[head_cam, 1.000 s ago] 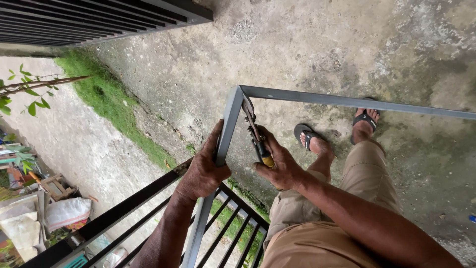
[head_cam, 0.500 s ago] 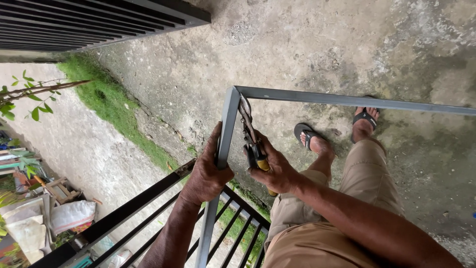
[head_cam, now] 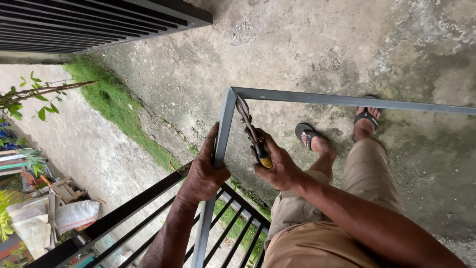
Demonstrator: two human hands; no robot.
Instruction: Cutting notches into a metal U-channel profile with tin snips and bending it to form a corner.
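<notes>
Grey metal frame (head_cam: 224,130), likely stiff, hard and heavy, stood by the black railing (head_cam: 148,198), gripped tight on its upright bar by left hand (head_cam: 202,174), right hand (head_cam: 278,167) beside it, shut around pliers (head_cam: 252,134).

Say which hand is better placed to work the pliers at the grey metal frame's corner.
Right, probably: the right hand already grips the yellow-handled pliers, whose jaws reach the grey metal frame corner; the left hand is occupied steadying the upright bar.

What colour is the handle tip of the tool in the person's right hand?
Yellow: the long-handled metal tool in the right hand ends in a yellow grip, seen in the head view.
</notes>
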